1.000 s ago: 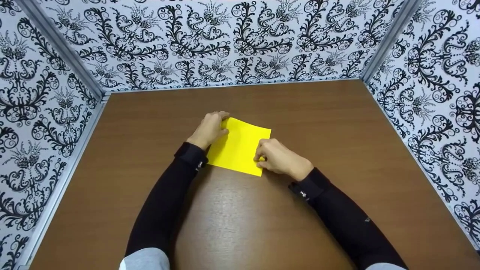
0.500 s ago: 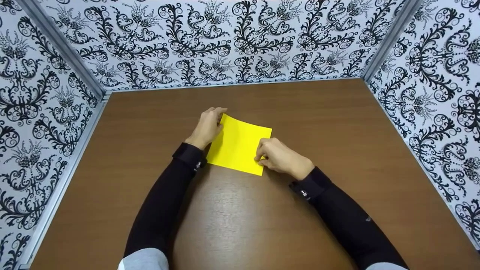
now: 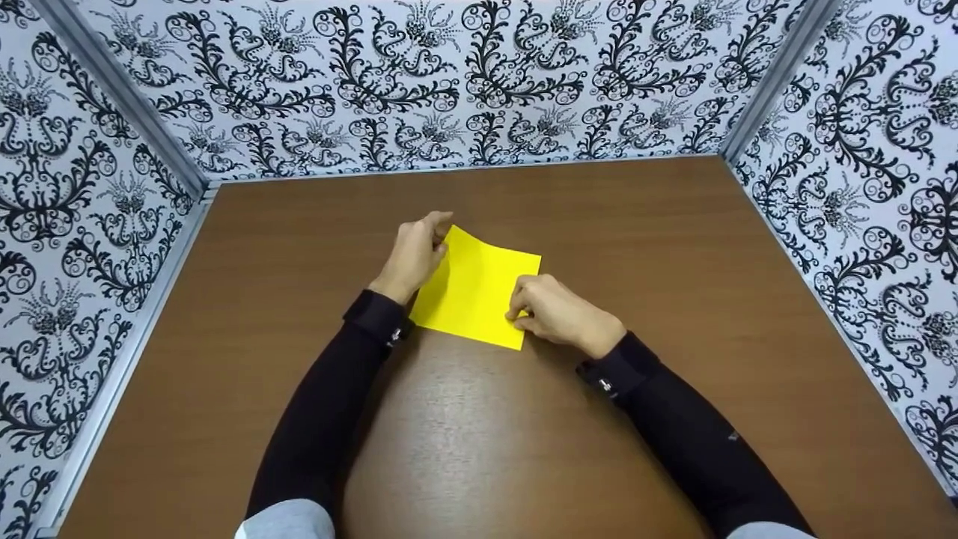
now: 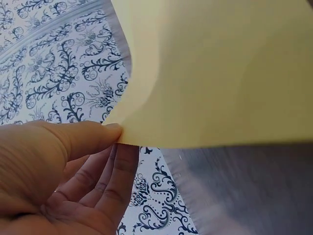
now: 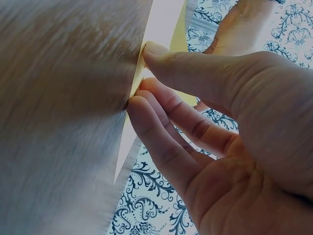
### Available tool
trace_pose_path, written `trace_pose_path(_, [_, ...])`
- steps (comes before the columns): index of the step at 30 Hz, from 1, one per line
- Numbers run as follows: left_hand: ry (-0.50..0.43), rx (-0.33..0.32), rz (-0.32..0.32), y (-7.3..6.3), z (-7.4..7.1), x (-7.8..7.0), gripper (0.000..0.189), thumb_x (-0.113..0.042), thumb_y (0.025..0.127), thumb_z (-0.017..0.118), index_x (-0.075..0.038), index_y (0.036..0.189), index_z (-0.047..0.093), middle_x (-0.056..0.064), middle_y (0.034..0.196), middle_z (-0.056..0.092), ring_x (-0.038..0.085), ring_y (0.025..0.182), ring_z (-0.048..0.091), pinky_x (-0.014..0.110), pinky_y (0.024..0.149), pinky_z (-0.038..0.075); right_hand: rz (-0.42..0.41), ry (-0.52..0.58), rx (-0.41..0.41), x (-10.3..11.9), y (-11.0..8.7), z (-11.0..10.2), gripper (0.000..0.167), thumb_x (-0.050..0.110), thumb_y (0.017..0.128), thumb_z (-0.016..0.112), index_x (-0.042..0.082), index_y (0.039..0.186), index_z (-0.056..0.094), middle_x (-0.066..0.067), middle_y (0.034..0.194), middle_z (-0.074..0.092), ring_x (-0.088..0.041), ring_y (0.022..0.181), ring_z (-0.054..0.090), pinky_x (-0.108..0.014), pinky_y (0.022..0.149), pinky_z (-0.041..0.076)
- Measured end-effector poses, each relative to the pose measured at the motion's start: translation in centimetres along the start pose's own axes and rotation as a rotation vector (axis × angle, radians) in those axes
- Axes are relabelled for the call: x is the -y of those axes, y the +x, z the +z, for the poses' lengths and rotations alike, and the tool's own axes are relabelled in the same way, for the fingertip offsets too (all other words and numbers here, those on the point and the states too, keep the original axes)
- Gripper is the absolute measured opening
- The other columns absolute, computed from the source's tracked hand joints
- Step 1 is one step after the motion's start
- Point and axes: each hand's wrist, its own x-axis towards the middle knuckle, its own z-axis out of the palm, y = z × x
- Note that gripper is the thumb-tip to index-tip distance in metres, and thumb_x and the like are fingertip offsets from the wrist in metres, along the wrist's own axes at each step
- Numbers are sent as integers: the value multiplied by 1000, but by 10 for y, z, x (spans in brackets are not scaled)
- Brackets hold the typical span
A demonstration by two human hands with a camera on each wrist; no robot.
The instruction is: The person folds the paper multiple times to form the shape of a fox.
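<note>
A square sheet of yellow paper lies on the brown table between both hands, its far left corner bent upward. My left hand pinches that corner between thumb and fingers; the left wrist view shows the thumb on the paper's face. At the sheet's right edge is my right hand, its fingers curled and holding the paper against the table. In the right wrist view the thumb and fingertips both touch the thin paper edge, spaced a little apart.
The brown wooden table extends around the sheet. Walls with black-and-white scroll patterns enclose it at the back and both sides, with grey metal strips along the corners.
My left hand has shifted slightly left and away from me, now at the sheet's far left corner, which curves up more. The right hand has stayed at the right edge.
</note>
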Motion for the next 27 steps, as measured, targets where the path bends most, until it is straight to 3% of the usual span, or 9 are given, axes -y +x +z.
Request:
trace_pose_path(8, [-21,-31,-19,-8,-3,-12,39,5,109,77,3,148,75,24,118,87,38,104,83,45,97,71,1,-17,2,2,0,0,17,-1,101,89,-1,118,90,-17,113,80,-34,106,78,-43,91,71])
trace_pose_path(19, [-34,-30,-15,-20,-2,-23,19,-4,109,81,1,127,86,19,116,89,32,105,86,41,97,72,17,-25,8,3,1,0,16,2,103,88,0,119,90,-17,113,81,-32,102,78,-43,90,70])
trace_pose_path(27, [-15,-18,26,-28,-3,-33,15,-6,106,86,0,119,89,16,107,89,29,94,85,40,91,73,19,-30,2,2,1,0,12,2,101,89,0,113,89,-16,111,81,-32,101,78,-44,91,71])
